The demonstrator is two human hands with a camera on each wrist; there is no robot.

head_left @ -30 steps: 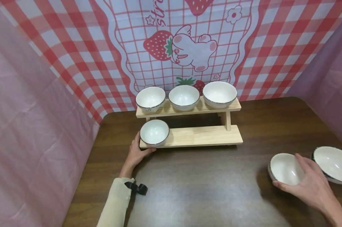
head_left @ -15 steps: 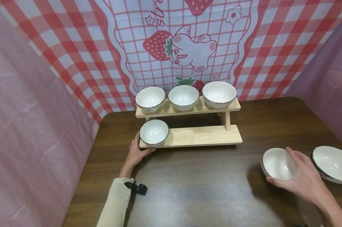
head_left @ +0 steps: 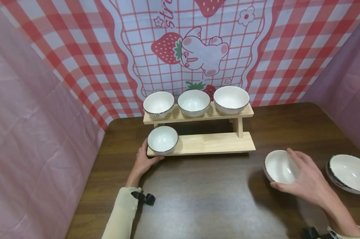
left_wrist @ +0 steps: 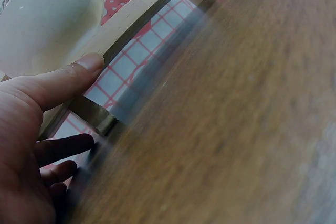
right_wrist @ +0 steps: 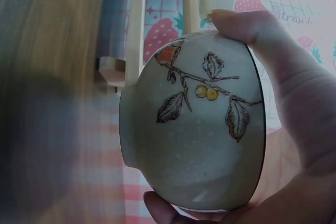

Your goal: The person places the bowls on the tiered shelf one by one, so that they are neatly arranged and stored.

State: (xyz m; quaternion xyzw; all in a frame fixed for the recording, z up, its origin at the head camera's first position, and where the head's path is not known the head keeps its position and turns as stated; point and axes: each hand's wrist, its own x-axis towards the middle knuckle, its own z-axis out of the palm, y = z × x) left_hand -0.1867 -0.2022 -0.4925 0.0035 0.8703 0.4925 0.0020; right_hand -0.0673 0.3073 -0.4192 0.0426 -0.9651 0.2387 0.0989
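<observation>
A two-tier wooden stand is at the back of the table. My left hand grips the left end of its lower board, beside a pale bowl with a dark rim. In the left wrist view the thumb lies along the board's front edge below that bowl; other fingers curl lower down. My right hand holds a white bowl by its rim and side, above the table at the right. Painted leaves and yellow berries decorate this bowl's outside in the right wrist view.
On the upper board stand a white bowl, a dark-rimmed bowl and a wider white bowl. Another white bowl sits on the table at far right. A checked cloth hangs behind.
My right hand has carried the white bowl leftward and slightly away from me, toward the stand. The left hand and the bowls on the stand have stayed in place.
</observation>
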